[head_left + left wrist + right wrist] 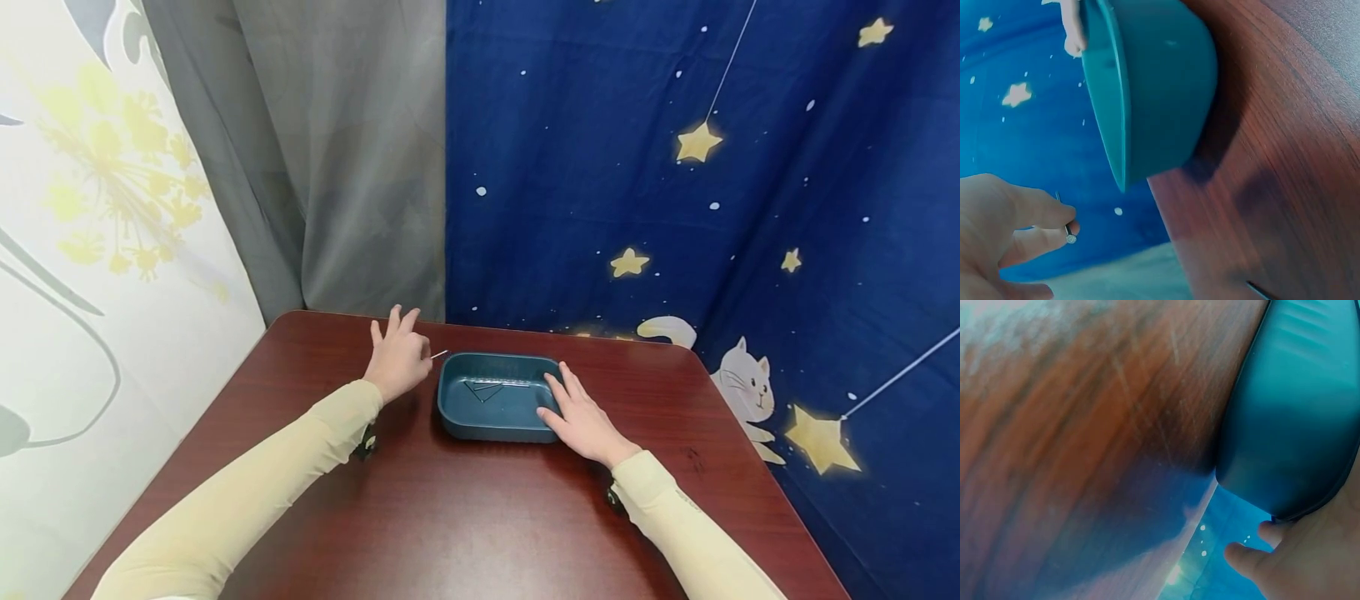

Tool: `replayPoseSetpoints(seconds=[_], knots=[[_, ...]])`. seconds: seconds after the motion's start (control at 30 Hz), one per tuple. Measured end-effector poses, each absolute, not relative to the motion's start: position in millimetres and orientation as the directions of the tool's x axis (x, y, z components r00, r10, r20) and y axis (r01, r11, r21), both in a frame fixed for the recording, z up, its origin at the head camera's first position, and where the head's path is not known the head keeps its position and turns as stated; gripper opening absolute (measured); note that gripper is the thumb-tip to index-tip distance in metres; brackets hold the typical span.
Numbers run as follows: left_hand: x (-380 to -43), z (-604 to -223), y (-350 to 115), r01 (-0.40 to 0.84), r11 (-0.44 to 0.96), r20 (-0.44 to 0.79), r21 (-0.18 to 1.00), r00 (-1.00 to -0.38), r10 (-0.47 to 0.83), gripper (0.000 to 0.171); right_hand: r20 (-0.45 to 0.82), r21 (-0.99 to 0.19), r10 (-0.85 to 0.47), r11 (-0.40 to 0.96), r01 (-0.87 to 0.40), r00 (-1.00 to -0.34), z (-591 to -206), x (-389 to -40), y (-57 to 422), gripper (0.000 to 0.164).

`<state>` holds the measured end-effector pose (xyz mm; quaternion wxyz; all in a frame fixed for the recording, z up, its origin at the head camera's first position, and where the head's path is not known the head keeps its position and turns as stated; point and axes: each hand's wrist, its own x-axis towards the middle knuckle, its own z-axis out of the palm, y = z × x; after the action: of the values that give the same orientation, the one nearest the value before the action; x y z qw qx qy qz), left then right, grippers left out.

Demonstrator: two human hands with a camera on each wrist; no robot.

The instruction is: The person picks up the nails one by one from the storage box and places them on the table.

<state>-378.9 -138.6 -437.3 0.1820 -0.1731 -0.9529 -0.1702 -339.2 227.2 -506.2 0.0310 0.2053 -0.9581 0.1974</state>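
Note:
A nail (1070,237) with a round flat head is pinched between the thumb and a finger of my left hand (400,360), just left of the dark teal tray (495,434). The other left fingers are spread and raised. Inside the tray lie several thin dark nails (491,387). My right hand (588,423) rests on the tray's right rim with its fingers extended, some over the inside. In the right wrist view, part of that hand (1316,556) shows against the tray's end, its grip partly hidden.
The tray stands on a reddish-brown wooden table (450,517). A thin dark piece (1260,290), perhaps another nail, lies on the wood in the left wrist view. Behind the far edge hang a grey curtain (367,167) and a blue star-patterned curtain (585,167).

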Motion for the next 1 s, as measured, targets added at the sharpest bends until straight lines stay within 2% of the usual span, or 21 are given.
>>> replayPoseSetpoints(seconds=[0.2,0.33,0.53,1.0], knots=[[-383,-442,-164,0.305,0.856,0.349,0.416,-0.923,0.159,0.014,0.140,-0.362,-0.384,0.838,-0.408,-0.913,-504,-341,227,0.078],[-385,-450,-179,0.235,0.852,0.303,0.467,-0.948,0.096,0.014,0.143,-0.365,-0.380,0.838,-0.406,-0.914,-503,-341,226,0.076],[-384,-461,-194,0.163,0.865,0.240,0.474,-0.969,0.052,0.013,0.132,-0.368,-0.374,0.842,-0.395,-0.918,-504,-339,225,0.076],[-379,-499,-207,0.109,0.891,0.184,0.441,-0.982,0.029,0.015,0.135,-0.364,-0.372,0.844,-0.395,-0.918,-507,-339,226,0.075]])
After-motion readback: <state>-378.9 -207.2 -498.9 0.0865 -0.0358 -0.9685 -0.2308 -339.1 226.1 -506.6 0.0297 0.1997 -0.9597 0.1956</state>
